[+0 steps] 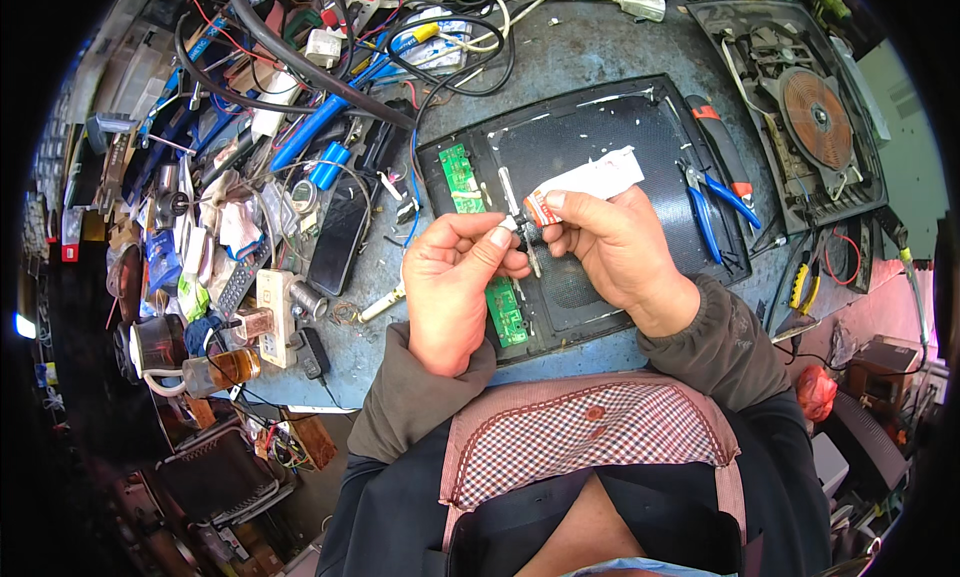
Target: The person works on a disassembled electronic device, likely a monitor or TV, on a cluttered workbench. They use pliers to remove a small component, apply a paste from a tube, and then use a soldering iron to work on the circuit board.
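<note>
Over a black panel [620, 137] lying on the bench, my two hands meet at a flattened white squeeze tube with a red end [600, 179]. My right hand [625, 252] pinches its red end between thumb and fingers. My left hand [455, 282] is closed too, its thumb and forefinger pressed together at the tube's tip; whatever small piece they hold is mostly hidden. Green circuit boards [461, 177] sit along the panel's left side. A thin pale strip [507, 189] runs lengthwise behind my fingertips.
Blue-handled pliers [715, 212] and a black-and-red tool [718, 142] lie on the panel's right. Beyond is an opened cooker with a copper coil [815, 119]. Leftward are a dark phone [343, 239], a white power strip [274, 317], a glass jar [222, 372] and tangled cables [330, 82].
</note>
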Demonstrator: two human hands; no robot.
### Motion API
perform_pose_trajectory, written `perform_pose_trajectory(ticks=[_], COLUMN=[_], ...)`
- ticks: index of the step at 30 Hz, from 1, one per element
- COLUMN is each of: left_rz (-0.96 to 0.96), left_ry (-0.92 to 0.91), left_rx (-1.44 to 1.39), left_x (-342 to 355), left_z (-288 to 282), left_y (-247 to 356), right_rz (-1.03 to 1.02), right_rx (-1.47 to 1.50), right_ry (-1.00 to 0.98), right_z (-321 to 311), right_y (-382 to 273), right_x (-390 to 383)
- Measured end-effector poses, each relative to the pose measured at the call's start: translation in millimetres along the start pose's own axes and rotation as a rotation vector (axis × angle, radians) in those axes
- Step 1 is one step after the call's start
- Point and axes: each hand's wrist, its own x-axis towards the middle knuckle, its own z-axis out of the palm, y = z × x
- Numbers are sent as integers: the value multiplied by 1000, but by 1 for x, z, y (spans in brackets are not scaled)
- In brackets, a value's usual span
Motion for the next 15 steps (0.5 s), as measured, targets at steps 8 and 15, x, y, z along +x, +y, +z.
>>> perform_pose_trajectory(ticks=[8, 15], left_rz=[480, 353], left_ry=[-62, 86], left_rx=[526, 279], left_x=[6, -2], left_z=[-10, 22], left_y=[-9, 3], right_rz=[111, 9], right_rx=[-1, -7], right_ry=[16, 32], right_z=[1, 8], right_y=[-1, -2], right_x=[-4, -8])
